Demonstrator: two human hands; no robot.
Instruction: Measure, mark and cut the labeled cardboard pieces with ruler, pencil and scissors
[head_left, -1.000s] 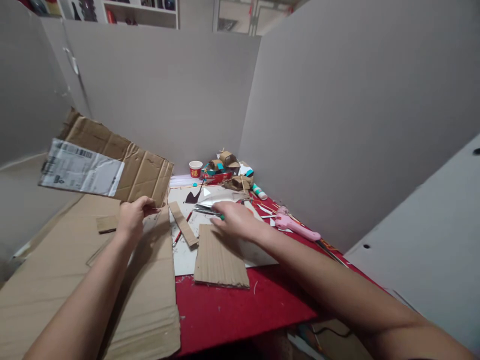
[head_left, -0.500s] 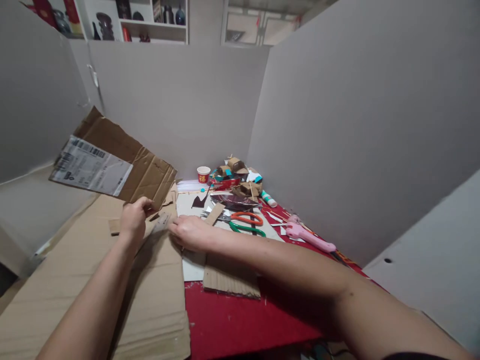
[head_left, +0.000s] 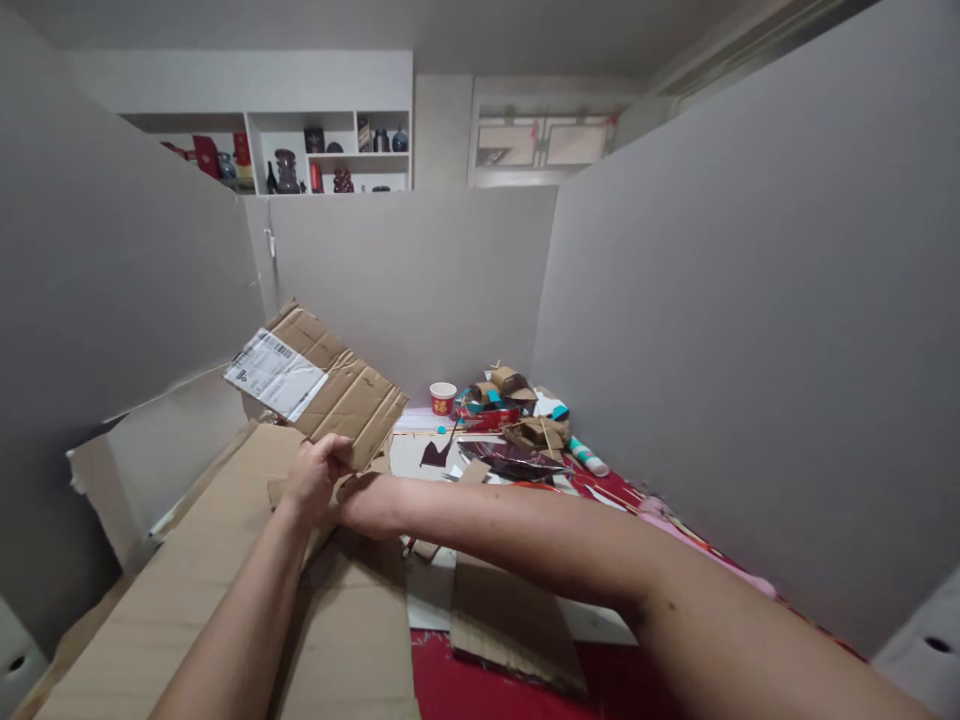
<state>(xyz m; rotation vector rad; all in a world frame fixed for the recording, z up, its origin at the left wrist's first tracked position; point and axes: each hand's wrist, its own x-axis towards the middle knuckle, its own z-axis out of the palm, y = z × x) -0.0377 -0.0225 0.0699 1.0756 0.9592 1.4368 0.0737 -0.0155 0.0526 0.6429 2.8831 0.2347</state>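
A brown piece of cardboard (head_left: 352, 392) with a white shipping label (head_left: 276, 375) is tilted up in my left hand (head_left: 319, 475), whose fingers and thumb pinch its lower edge. Close beside it, my right hand (head_left: 371, 505) is closed with its fingertips curled out of sight; what it grips cannot be made out. Both hands are above a large flat cardboard sheet (head_left: 187, 560) on the left of the table. Behind my right forearm, only a bit of the scissors' orange handle (head_left: 536, 486) shows.
A smaller cardboard piece (head_left: 514, 620) lies on a white board over the red tablecloth (head_left: 450, 675). Farther back are a red and white paper cup (head_left: 442, 400), a pile of cardboard crafts (head_left: 510, 385) and a striped tube (head_left: 589, 458). A pink glue gun (head_left: 705, 545) is at right. Grey partitions (head_left: 405, 270) enclose the table.
The view has tilted up, showing more of the shelves. My right hand has come closer to my left, and the labelled cardboard has turned slightly. The right forearm now covers most of the scissors.
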